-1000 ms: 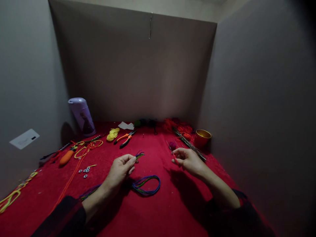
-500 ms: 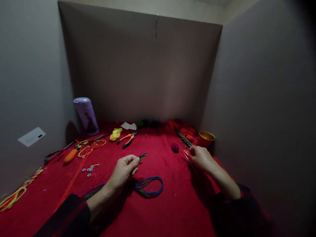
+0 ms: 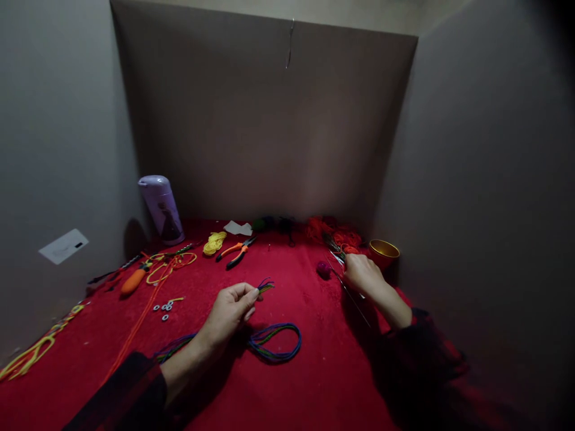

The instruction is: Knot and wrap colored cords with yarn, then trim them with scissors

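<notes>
My left hand (image 3: 231, 308) pinches a bundle of thin cords (image 3: 266, 286) between thumb and fingertips, and the blue and green cut ends stick out past them. Below it, the same coloured cords (image 3: 281, 356) lie on the red cloth in a loop, partly covered by the forearm. Over on the right, my right hand (image 3: 363, 274) reaches down with fingers curled among metal tools (image 3: 333, 245); its fingertips are hidden, so I cannot make out what it grips. A long thin metal rod (image 3: 354, 304) slants beside it, and a dark pink ball (image 3: 323, 269) lies just left of it.
Orange-handled pliers (image 3: 238, 251), a yellow yarn bundle (image 3: 214, 243) and a purple bottle (image 3: 162, 209) stand or lie at the back left. Several small metal rings (image 3: 166, 307) lie nearer. Red yarn (image 3: 341, 233) and a gold-lined cup (image 3: 384, 248) sit at the right.
My right hand has shifted slightly further back toward the metal tools, its fingers now turned down. My left hand keeps its pinch on the cords. The view has moved slightly.
</notes>
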Motion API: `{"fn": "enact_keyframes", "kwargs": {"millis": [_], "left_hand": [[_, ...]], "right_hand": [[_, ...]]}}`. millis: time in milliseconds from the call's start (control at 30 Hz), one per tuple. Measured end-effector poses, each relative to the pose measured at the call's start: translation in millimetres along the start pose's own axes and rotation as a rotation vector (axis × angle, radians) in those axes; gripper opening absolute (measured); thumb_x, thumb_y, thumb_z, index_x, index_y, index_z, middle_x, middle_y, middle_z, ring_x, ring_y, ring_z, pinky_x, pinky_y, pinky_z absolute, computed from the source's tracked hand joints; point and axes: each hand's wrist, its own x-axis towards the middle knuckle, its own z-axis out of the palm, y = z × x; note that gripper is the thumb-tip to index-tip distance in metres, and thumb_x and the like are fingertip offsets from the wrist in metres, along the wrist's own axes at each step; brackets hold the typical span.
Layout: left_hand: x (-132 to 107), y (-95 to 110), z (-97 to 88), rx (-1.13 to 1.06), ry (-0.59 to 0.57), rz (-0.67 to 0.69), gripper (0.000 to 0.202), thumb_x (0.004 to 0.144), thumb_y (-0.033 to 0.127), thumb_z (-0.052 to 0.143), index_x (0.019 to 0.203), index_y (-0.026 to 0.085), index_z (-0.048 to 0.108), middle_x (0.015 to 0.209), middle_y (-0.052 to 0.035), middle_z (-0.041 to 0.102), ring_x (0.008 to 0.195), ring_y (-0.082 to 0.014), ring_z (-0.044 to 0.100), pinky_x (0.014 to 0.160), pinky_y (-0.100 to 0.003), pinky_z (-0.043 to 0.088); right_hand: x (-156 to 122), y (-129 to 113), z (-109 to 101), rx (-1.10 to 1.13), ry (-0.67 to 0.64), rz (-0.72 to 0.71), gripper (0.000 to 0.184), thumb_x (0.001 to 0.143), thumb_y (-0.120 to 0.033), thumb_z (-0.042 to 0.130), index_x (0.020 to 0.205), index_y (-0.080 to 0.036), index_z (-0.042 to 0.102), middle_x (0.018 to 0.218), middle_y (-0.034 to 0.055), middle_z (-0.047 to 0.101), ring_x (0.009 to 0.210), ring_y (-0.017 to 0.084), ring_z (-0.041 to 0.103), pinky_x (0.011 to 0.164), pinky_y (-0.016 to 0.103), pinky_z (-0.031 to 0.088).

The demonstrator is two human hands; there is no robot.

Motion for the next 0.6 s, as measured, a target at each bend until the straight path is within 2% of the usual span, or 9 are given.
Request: {"fn": "enact_keyframes", "kwargs": {"millis": [133, 233, 300, 367, 400, 433, 500, 567, 600], "left_hand": [[1.7, -2.1, -0.7, 0.008, -0.003, -0.01, 0.04, 0.069, 0.055, 0.061, 0.068, 0.016, 0.052, 0.041, 0.0093, 0.035, 0.035, -0.0033, 0.021, 0.036, -0.017, 0.014], [3.0, -4.6, -1.8, 0.003, -0.008, -0.01, 0.041, 0.069, 0.056, 0.06, 0.068, 0.016, 0.051, 0.041, 0.0097, 0.035, 0.035, -0.0032, 0.021, 0.036, -0.016, 0.014], [3.4, -5.3, -2.2, 0.006, -0.009, -0.006, 0.041, 0.069, 0.056, 0.061, 0.068, 0.016, 0.051, 0.041, 0.0098, 0.035, 0.036, -0.0032, 0.021, 0.036, -0.016, 0.014], [3.2, -5.4, -2.3, 0.011, -0.009, -0.003, 0.041, 0.069, 0.055, 0.061, 0.067, 0.016, 0.051, 0.041, 0.0098, 0.034, 0.036, -0.0033, 0.021, 0.037, -0.016, 0.014], [3.1, -5.3, -2.2, 0.014, -0.007, -0.003, 0.04, 0.069, 0.055, 0.061, 0.067, 0.016, 0.051, 0.041, 0.0097, 0.034, 0.036, -0.0033, 0.021, 0.037, -0.016, 0.014], [2.9, -5.3, -2.1, 0.014, -0.004, -0.002, 0.04, 0.07, 0.054, 0.061, 0.067, 0.015, 0.052, 0.041, 0.0097, 0.034, 0.036, -0.0034, 0.022, 0.037, -0.016, 0.014], [2.6, -5.6, -1.7, 0.017, 0.004, 0.002, 0.038, 0.07, 0.052, 0.061, 0.067, 0.015, 0.053, 0.041, 0.0096, 0.034, 0.036, -0.0034, 0.022, 0.037, -0.016, 0.014], [2.9, -6.3, -1.5, 0.018, 0.017, 0.007, 0.036, 0.071, 0.051, 0.061, 0.067, 0.015, 0.054, 0.041, 0.0094, 0.035, 0.035, -0.0035, 0.022, 0.036, -0.017, 0.014], [3.3, -6.6, -1.4, 0.019, 0.025, 0.016, 0.036, 0.071, 0.05, 0.061, 0.067, 0.015, 0.054, 0.041, 0.0093, 0.036, 0.035, -0.0036, 0.022, 0.036, -0.017, 0.014]], "right_hand": [[15.3, -8.8, 3.5, 0.026, 0.023, -0.008, 0.023, 0.081, -0.011, 0.048, 0.096, -0.009, 0.066, 0.096, 0.0221, 0.065, 0.089, 0.03, 0.064, 0.066, 0.032, 0.043], [26.0, -11.4, 5.4, 0.064, 0.051, -0.001, 0.02, 0.08, -0.01, 0.05, 0.092, -0.008, 0.066, 0.094, 0.0225, 0.065, 0.088, 0.031, 0.064, 0.067, 0.033, 0.045], [28.5, -13.9, -0.6, 0.085, 0.089, 0.001, 0.019, 0.082, -0.014, 0.05, 0.092, -0.009, 0.066, 0.095, 0.0219, 0.065, 0.088, 0.031, 0.064, 0.069, 0.034, 0.045], [20.6, -20.9, -17.0, 0.166, 0.194, -0.041, 0.023, 0.087, -0.021, 0.047, 0.099, -0.013, 0.064, 0.101, 0.0182, 0.064, 0.091, 0.028, 0.063, 0.072, 0.035, 0.046], [10.9, -26.6, -29.6, 0.23, 0.281, -0.082, 0.026, 0.091, -0.026, 0.042, 0.106, -0.017, 0.061, 0.104, 0.0137, 0.063, 0.094, 0.024, 0.061, 0.075, 0.033, 0.046], [-3.0, -33.5, -44.5, 0.48, 0.463, -0.183, 0.024, 0.091, -0.027, 0.043, 0.104, -0.017, 0.061, 0.097, 0.0106, 0.065, 0.088, 0.021, 0.062, 0.073, 0.031, 0.047], [-41.4, -48.6, -78.0, 0.946, 0.709, -0.391, 0.021, 0.092, -0.03, 0.042, 0.095, -0.021, 0.06, 0.08, 0.0032, 0.062, 0.073, 0.017, 0.06, 0.064, 0.029, 0.048], [-84.8, -60.4, -107.6, 1.206, 0.835, -0.545, 0.016, 0.091, -0.027, 0.045, 0.084, -0.025, 0.059, 0.077, -0.0001, 0.059, 0.069, 0.015, 0.058, 0.063, 0.029, 0.048], [-103.6, -63.6, -118.0, 1.242, 0.846, -0.606, 0.016, 0.09, -0.027, 0.045, 0.082, -0.027, 0.059, 0.082, -0.0006, 0.059, 0.072, 0.015, 0.059, 0.066, 0.03, 0.049]]}}
